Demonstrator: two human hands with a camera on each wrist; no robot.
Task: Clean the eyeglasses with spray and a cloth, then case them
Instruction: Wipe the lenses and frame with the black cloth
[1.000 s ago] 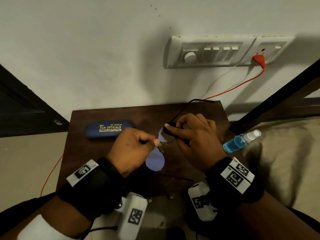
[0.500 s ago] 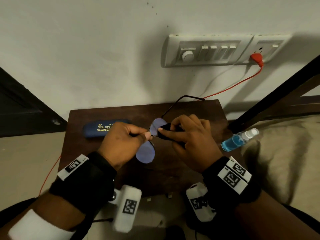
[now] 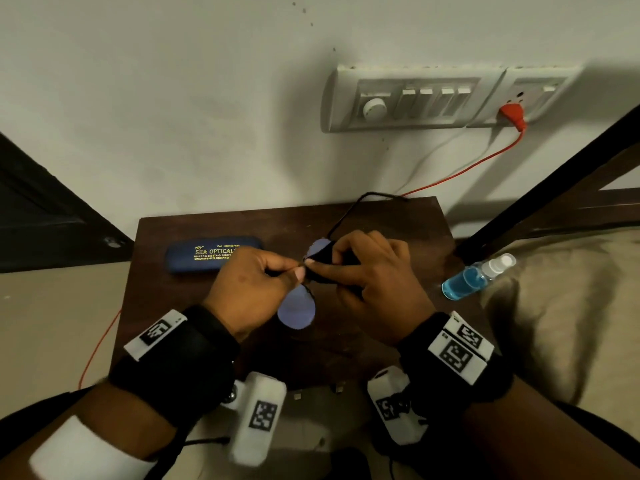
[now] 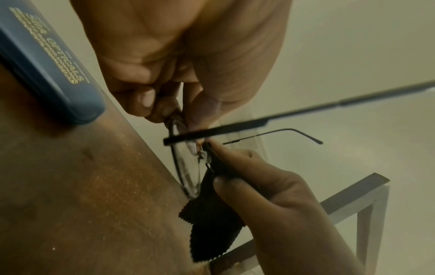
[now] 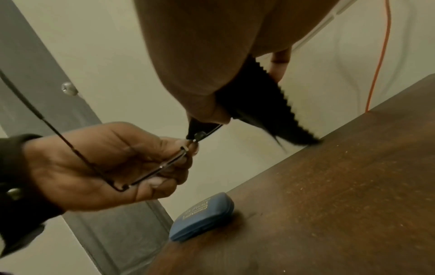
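Thin black-framed eyeglasses (image 3: 297, 310) with bluish lenses hang above the brown table (image 3: 408, 230). My left hand (image 3: 256, 282) pinches the frame beside the bridge (image 5: 186, 148). My right hand (image 3: 363, 268) holds a black cloth (image 4: 212, 219) folded over the far lens, thumb and forefinger pinching it. One temple arm (image 3: 349, 213) sticks out toward the wall. The blue eyeglass case (image 3: 197, 254), shut, lies on the table's far left. The spray bottle (image 3: 474, 277) of blue liquid lies to the right, off the table.
A switchboard (image 3: 415, 98) on the wall holds a red plug, and its red cable (image 3: 460, 171) runs down behind the table. Beige bedding (image 3: 571, 306) and a dark bed frame (image 3: 554, 168) are at the right. A dark door (image 3: 41, 209) stands at the left.
The glasses and both hands have drifted slightly left and away from me. My right fingers have slid the cloth along the far lens toward the bridge.
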